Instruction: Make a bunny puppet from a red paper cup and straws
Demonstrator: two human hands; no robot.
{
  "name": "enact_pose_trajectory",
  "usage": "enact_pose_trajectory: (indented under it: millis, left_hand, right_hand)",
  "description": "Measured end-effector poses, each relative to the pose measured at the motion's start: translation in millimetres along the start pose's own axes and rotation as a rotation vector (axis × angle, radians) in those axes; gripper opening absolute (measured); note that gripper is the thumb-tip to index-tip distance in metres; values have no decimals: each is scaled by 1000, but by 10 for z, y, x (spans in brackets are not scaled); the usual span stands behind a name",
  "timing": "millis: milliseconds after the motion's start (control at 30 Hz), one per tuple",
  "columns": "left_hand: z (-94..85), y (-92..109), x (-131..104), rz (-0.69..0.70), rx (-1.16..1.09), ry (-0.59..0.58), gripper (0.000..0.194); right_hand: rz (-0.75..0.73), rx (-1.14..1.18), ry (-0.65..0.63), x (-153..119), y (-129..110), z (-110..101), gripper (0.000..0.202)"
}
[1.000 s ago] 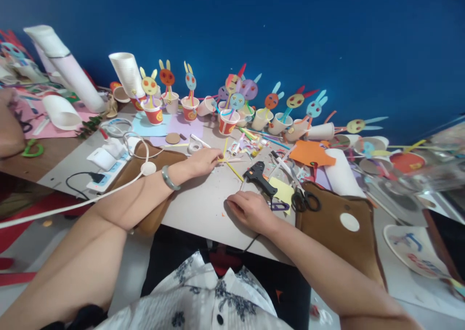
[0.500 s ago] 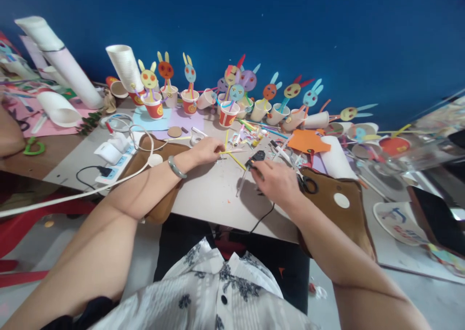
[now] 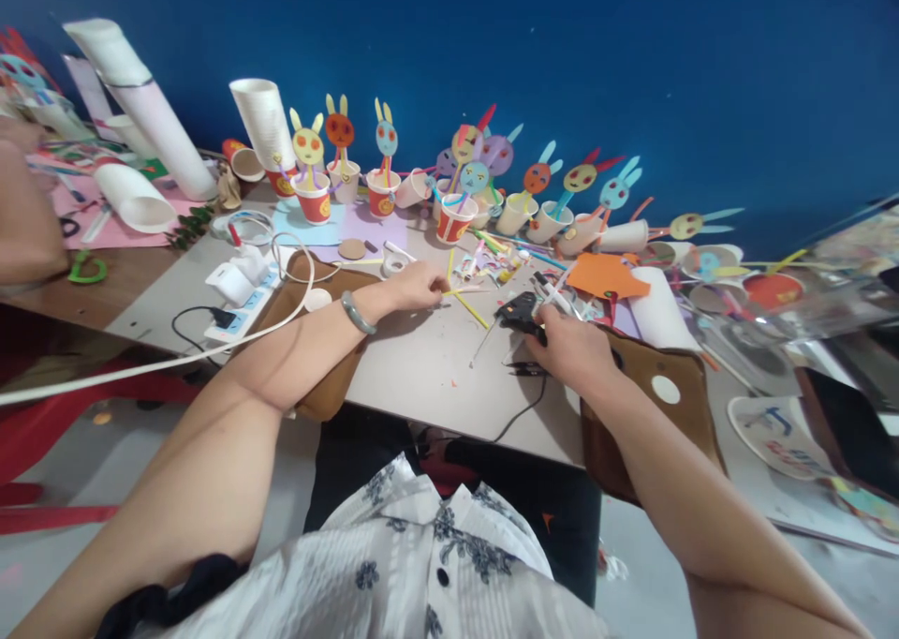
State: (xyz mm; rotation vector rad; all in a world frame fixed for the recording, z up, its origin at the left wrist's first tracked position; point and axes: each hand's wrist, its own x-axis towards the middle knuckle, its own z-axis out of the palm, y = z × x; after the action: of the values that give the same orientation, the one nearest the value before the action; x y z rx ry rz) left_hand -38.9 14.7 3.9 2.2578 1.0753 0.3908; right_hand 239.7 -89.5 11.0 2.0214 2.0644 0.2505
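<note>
My left hand (image 3: 420,286), with a grey-green bangle at the wrist, is closed in a pinch on yellow pipe cleaners (image 3: 469,309) just above the table. Their thin stems cross and point away from my fingertips. My right hand (image 3: 577,347) is wrapped round the handle of a black hot glue gun (image 3: 518,311), whose nozzle points left. A thin pale rod (image 3: 483,347) slants down from the gun's front. Its black cord (image 3: 523,414) runs over the table's front edge. Between the hands and the cups lie coloured scraps (image 3: 492,262).
Paper cups (image 3: 456,219) with rabbit-faced figures line the blue wall. At left are a white power strip (image 3: 243,313) and a white cable (image 3: 140,377). Brown pads (image 3: 650,405) lie under both forearms. Orange paper (image 3: 608,275) sits at right. Another person's arm (image 3: 28,208) shows far left.
The hot glue gun and my right hand have moved right, away from the yellow pipe cleaners. My left hand keeps its pinch. The whole view has shifted slightly.
</note>
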Motion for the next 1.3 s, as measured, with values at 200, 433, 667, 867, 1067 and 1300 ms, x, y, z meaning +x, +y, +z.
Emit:
enact_pose_trajectory:
  millis: [200, 433, 667, 867, 1067, 1300]
  left_hand:
    - [7, 6, -7, 15, -9, -238, 24]
    - [-15, 105, -93, 162, 114, -370, 13]
    - [-2, 80, -106, 200, 168, -315, 28]
    - [11, 13, -66, 197, 161, -299, 30]
    - [33, 27, -44, 169, 223, -254, 28]
    - [5, 44, -49, 128, 277, -259, 22]
  right_hand:
    - [53, -3, 40, 51, 202, 86, 31]
    - [-182, 60, 339, 136, 154, 25, 24]
    - [-530, 326, 370, 172, -457, -281, 22]
    - [-899, 228, 523, 67, -639, -328, 31]
    - [-633, 156, 513, 69, -52, -115, 36]
    - [-110, 59, 327, -134, 715, 2, 29]
